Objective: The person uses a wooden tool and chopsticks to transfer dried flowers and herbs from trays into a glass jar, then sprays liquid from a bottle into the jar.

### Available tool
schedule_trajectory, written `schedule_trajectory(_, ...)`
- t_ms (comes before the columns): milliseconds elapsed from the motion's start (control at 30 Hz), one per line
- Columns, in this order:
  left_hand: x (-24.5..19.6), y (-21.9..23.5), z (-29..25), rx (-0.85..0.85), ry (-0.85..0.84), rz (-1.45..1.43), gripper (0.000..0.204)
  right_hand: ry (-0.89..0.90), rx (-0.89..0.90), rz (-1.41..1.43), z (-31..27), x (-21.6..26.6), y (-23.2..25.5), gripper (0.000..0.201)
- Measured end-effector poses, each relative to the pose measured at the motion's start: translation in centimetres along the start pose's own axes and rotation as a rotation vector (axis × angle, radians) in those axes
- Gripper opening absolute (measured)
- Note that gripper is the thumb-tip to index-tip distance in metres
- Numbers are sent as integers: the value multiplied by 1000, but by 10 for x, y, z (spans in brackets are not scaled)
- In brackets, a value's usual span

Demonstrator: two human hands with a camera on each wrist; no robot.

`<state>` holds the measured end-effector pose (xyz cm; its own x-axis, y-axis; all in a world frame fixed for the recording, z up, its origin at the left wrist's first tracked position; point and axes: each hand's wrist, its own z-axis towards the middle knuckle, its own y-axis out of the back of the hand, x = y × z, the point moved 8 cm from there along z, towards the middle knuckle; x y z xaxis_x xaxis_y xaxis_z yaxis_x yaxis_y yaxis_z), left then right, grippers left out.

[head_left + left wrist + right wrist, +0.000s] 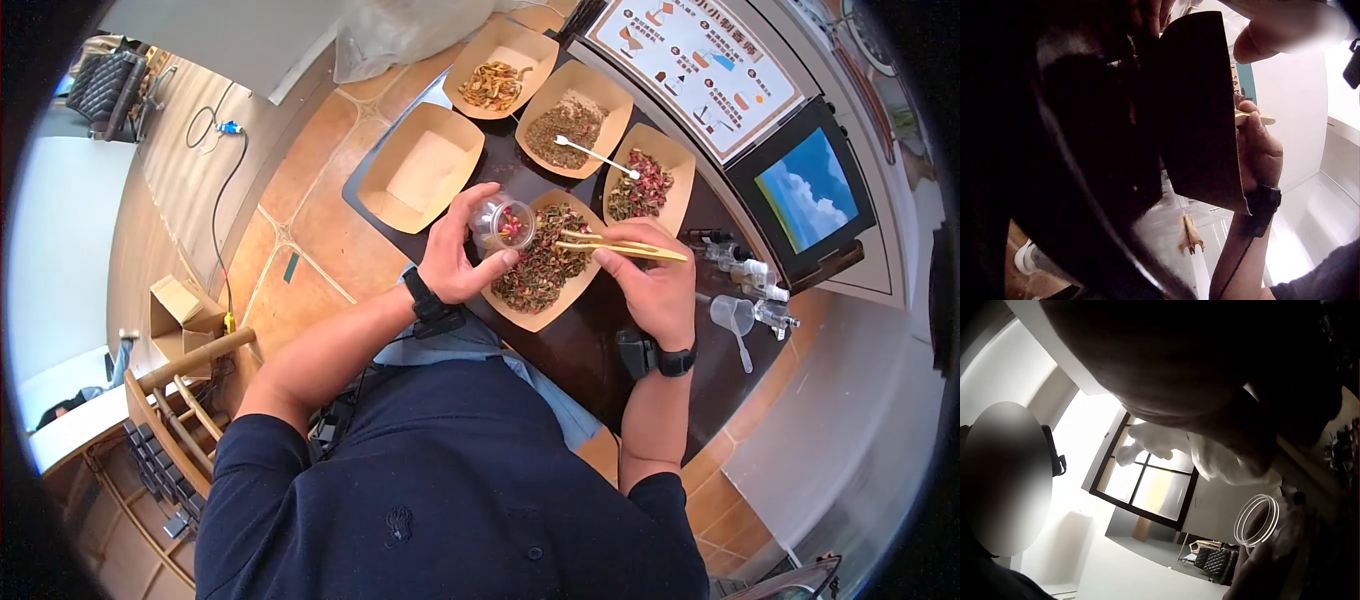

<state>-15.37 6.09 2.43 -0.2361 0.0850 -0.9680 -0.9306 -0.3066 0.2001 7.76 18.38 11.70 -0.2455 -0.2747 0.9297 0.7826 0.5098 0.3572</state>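
Observation:
My left hand (452, 258) grips a small clear jar (486, 224) between thumb and fingers. Its round mouth is tilted toward the head camera, and a few pink and yellowish dried petals (512, 226) lie inside. In my right hand (655, 297) is a pair of wooden tweezers (645, 249), pinched so that the tips point left at the jar. Both tips hover over a paper tray (540, 320) filled with mixed dried flowers and leaves (545, 275). In the right wrist view the jar's rim (1257, 520) shows beside the dim left hand (1259, 565).
Behind stand an unfilled paper tray (420, 165), one with yellowish dried pieces (490, 86), one with brown crumbs (565, 130) under a white spoon (598, 157), and one with pink buds (640, 188). Small bottles (765, 280), a plastic cup (732, 315) and a screen (808, 190) are at right.

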Motion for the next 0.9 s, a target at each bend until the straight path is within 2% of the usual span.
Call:
schedule_trajectory(133, -1, 0, 0, -1, -5, 1, 84, -34, 33, -1, 2, -6, -10, 21)
schedule_trajectory(200, -3, 0, 0, 6, 4, -6, 84, -125, 167, 71, -3, -13, -22, 21)
schedule_trajectory(300, -2, -1, 0, 9, 10, -15, 84, -119, 270, 77, -7, -9, -25, 21)
schedule_trajectory(367, -2, 0, 0, 8, 6, -17, 84, -93, 275, 72, -5, -5, -20, 21)
schedule_trajectory(433, -3, 0, 0, 9, -7, 4, 84, -74, 148, 27, -1, -5, -6, 21)
schedule_trajectory(467, -3, 2, 0, 9, -7, 4, 84, -73, 149, 27, -1, -5, -7, 21)
schedule_trajectory(567, -1, -2, 0, 107, 9, 33, 87, -67, 94, 10, 0, -6, -10, 21)
schedule_trajectory(700, -1, -2, 0, 108, 22, 26, 86, -31, 187, 67, -6, -6, -21, 20)
schedule_trajectory(767, -1, -2, 0, 108, 22, 19, 86, -72, 315, 28, -7, -4, -22, 20)
schedule_trajectory(900, -3, -1, 0, 111, 19, 24, 85, -69, 201, -19, -2, -3, -11, 21)
